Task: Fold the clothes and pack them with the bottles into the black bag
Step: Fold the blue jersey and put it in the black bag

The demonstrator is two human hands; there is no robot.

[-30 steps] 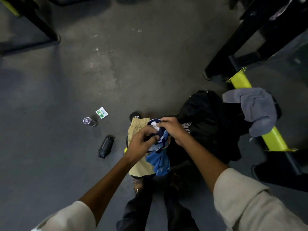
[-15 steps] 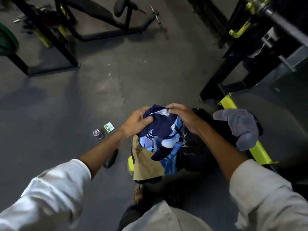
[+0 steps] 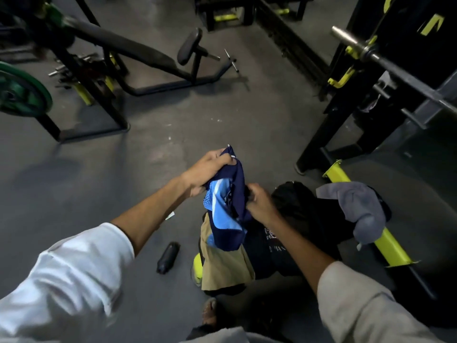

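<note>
**Head view.** A black bottle (image 3: 168,257) lay on its side on the floor (image 3: 222,115), just left of a tan garment (image 3: 222,268) spread flat. A yellow-green object (image 3: 196,266), mostly hidden under that garment's left edge, could not be identified. The black bag (image 3: 296,214) sat slumped on the floor against the tan garment's right side, with pale print on its near face. A grey cloth (image 3: 358,206) was draped over a yellow bar (image 3: 390,246) of a machine base beside the bag. The left forearm crossed in front of a small white packet (image 3: 170,215), leaving only a corner visible.

Above the tan garment and the bag, the navy and light-blue garment (image 3: 227,219) hung bunched in the air and covered part of the tan one. The left hand (image 3: 207,169) gripped its upper edge, fingers curled tightly round the fabric. The right hand (image 3: 259,203) held its right side lower down, fingers curled in on the cloth.

The floor was bare grey concrete, scuffed and speckled. Gym equipment stood around: a padded black bench frame (image 3: 148,55), a green weight plate (image 3: 22,92) and a steel barbell (image 3: 371,53). The held garment looked smooth and synthetic, and the grey cloth looked thicker and softer.
</note>
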